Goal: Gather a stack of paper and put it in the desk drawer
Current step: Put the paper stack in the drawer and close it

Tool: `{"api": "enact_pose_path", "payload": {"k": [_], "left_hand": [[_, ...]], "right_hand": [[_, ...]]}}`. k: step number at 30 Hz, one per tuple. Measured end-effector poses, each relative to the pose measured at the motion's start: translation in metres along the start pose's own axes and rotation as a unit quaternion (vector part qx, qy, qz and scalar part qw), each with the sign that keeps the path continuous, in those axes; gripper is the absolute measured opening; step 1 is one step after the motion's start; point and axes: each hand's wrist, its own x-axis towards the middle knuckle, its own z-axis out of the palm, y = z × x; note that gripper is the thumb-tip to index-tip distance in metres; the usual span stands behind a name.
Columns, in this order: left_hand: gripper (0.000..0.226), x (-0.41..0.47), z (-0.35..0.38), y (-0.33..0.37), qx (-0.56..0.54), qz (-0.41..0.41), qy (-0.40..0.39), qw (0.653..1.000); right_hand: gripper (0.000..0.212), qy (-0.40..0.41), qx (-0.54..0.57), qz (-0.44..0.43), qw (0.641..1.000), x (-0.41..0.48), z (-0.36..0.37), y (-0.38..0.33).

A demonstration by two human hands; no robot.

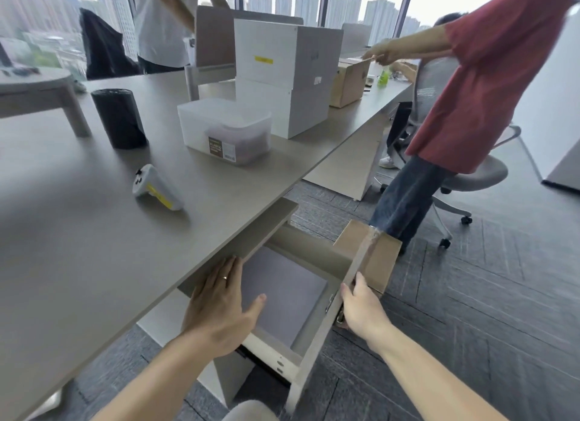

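Observation:
The desk drawer (317, 351) stands pulled out under the desk edge. Flat on its bottom lies a grey stack of paper (282, 298). My left hand (219, 307) is spread palm down over the left side of the drawer. Its fingers reach under the desk top and its thumb rests on the paper's near left part. My right hand (361, 310) grips the top edge of the drawer's front panel (354, 263), thumb on the inside. Part of the paper is hidden by my left hand.
On the desk (78, 248) sit a white hand controller (157, 185), a black roll (119, 119), a translucent plastic box (226, 131) and stacked white boxes (282, 75). A cardboard box (376, 257) stands behind the drawer front. A person in a red shirt (486, 91) and an office chair (470, 175) are on the right.

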Motion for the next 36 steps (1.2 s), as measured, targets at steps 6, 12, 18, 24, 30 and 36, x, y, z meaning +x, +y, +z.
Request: {"api": "enact_pose_path", "payload": {"k": [6,12,18,24,30,36], "left_hand": [[0.087,-0.001,-0.002,0.001,0.010,0.000,0.022,1.000],[0.079,0.000,0.002,-0.005,0.014,0.016,0.047,0.999],[0.076,0.002,0.002,-0.011,0.008,0.030,0.057,0.998],[0.080,0.005,0.003,-0.016,0.016,0.049,0.047,0.998],[0.079,0.003,0.002,-0.016,0.014,0.050,0.036,0.998],[0.072,0.000,-0.013,-0.009,-0.042,0.016,-0.015,0.999]], "right_hand": [[0.050,-0.013,0.074,0.001,0.997,0.006,0.052,-0.041],[0.042,-0.066,0.195,0.029,0.978,0.018,0.094,-0.079],[0.052,-0.114,0.276,0.024,0.954,0.030,0.140,-0.090],[0.050,-0.106,0.318,0.024,0.942,0.036,0.154,-0.098],[0.065,-0.133,0.304,0.034,0.943,0.038,0.144,-0.092],[0.056,-0.070,0.146,-0.061,0.985,0.008,0.086,-0.127]]}}
